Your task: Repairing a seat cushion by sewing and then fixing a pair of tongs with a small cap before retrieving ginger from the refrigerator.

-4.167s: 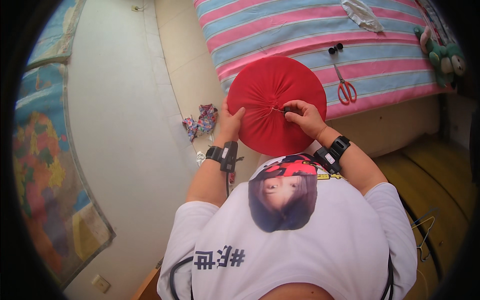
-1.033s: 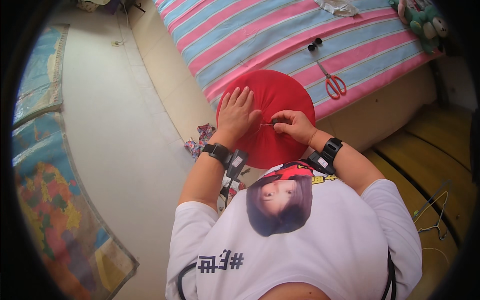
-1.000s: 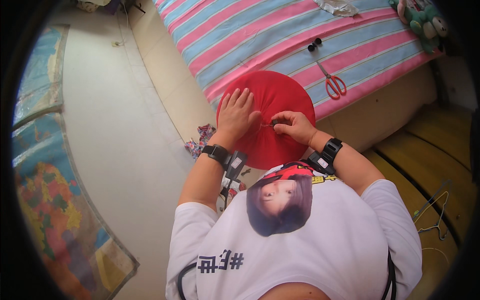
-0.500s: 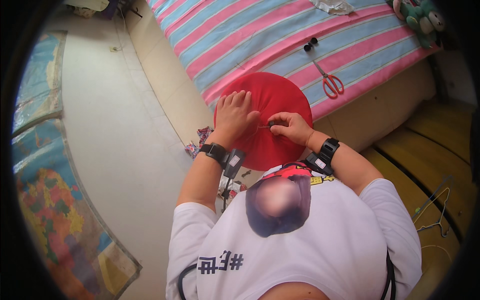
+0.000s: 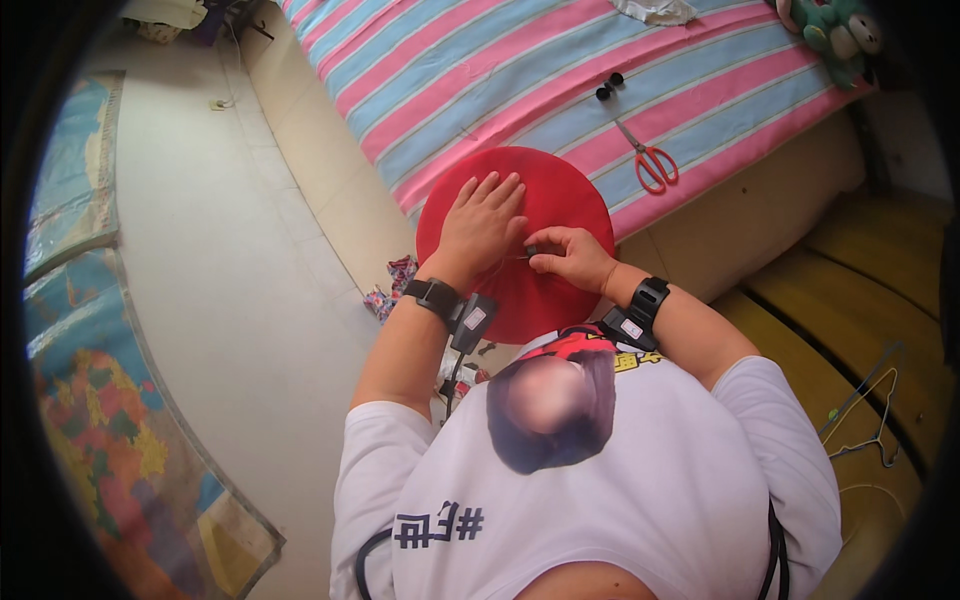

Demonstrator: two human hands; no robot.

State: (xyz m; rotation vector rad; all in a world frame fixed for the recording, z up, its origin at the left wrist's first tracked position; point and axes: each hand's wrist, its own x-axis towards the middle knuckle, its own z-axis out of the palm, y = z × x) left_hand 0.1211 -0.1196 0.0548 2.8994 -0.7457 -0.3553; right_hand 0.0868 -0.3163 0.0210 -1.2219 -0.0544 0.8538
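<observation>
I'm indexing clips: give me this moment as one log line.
left hand: flat on red fabric | right hand: pinching dark object | scissors: on striped cloth

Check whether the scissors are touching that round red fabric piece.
Apart. In the head view, a strip of the striped cloth shows between the scissors and the round red fabric piece.

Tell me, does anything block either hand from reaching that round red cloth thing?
Nothing visible does: the left hand already lies on the red cloth thing, and the right hand pinches a small dark object near its middle. The scissors lie off to the right on the striped cover.
</observation>
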